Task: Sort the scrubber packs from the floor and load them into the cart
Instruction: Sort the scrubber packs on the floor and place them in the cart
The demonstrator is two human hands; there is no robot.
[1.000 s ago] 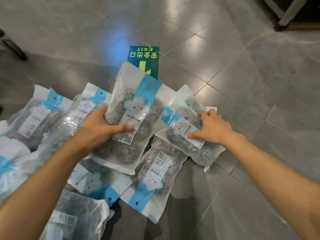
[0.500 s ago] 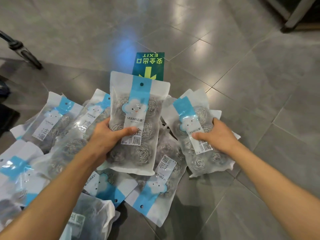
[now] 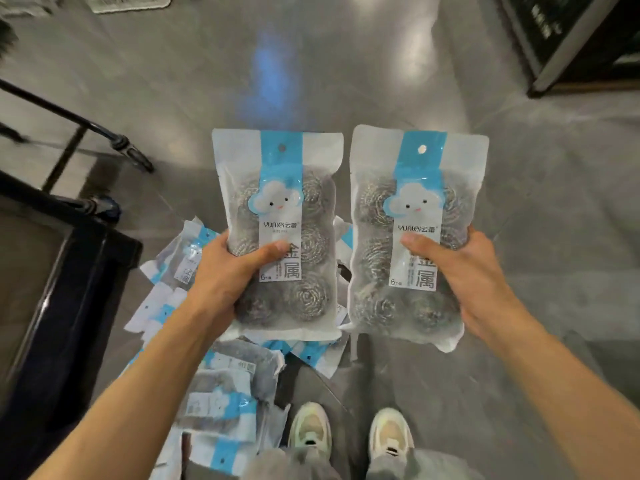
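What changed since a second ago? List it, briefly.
Both packs came up off the floor. The left hand tightened its grip on the left pack and lifted it upright; the right hand, which was flat on the right pack, closed on it and raised it too. The view also rose, so the shoes and the cart now show. The pile stayed down.

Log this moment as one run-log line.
left hand: holds left pack | right hand: holds right pack | both lifted, upright | floor pile: remains | cart: left
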